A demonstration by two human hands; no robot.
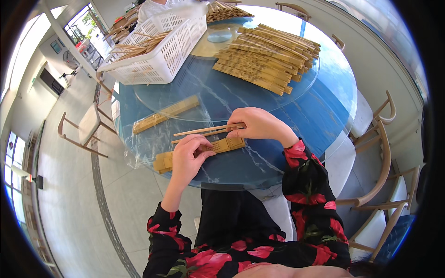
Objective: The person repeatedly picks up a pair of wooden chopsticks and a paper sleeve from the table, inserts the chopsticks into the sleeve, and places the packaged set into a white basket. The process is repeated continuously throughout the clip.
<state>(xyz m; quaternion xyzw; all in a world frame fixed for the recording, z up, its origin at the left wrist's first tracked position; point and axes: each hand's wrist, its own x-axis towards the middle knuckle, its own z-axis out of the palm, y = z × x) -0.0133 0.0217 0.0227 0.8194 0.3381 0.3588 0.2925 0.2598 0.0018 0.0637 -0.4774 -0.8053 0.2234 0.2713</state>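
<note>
Pale floor (120, 194) and white wall (375, 60) surround a round blue table (340, 99), marbled, with a clear glass disc (241, 99) on its far part. Wooden chairs (88, 127) stand left, right and far. Far left, behind the table, person in white top (157, 7), mostly cut off.

White basket (172, 65), slotted walls, far left on the table, loose wooden sticks (146, 44) inside. Right of it, big pile (264, 60) of flat tan packets, stacked in overlapping rows; smaller heap (227, 12) of tan pieces beyond, too small to tell.

Clear plastic (139, 148) lies at near left of the table; 1 packet (167, 114) slants across its far part.

At the near edge, right hand (259, 124): thumb and fingers pinching the right ends of 2 thin sticks (201, 131), which point left, just beyond the near packets. Left hand (186, 155): fingers curled, thumb and index pinching at the middle of the near packets (227, 144). These lie overlapping, left to right, left end on the plastic; exact count hidden by the hand.
</note>
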